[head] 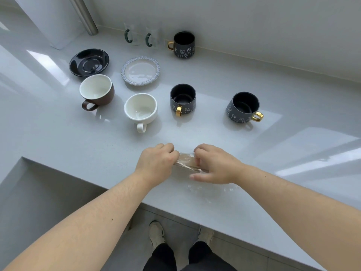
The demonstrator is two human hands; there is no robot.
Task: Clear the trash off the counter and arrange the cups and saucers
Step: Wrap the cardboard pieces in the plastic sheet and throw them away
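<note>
Near the counter's front edge, my left hand (158, 160) and my right hand (214, 165) both grip a crumpled clear plastic wrapper (186, 160) with something tan inside; more clear film (207, 189) trails beneath my right hand. Beyond them stand a brown cup (97, 92), a white cup (141, 110) and three dark cat-print mugs with gold handles: one in the middle (183, 99), one to the right (243, 108), one by the back wall (184, 45). A black saucer (89, 62) and a pale saucer with a blue rim (140, 71) lie behind the cups.
Two clear glass cups with green handles (143, 37) stand at the back wall. A metal post (86, 16) and a white appliance (52, 22) occupy the far left corner. A recessed sink (39, 192) drops away at the front left. My shoes show below the counter edge.
</note>
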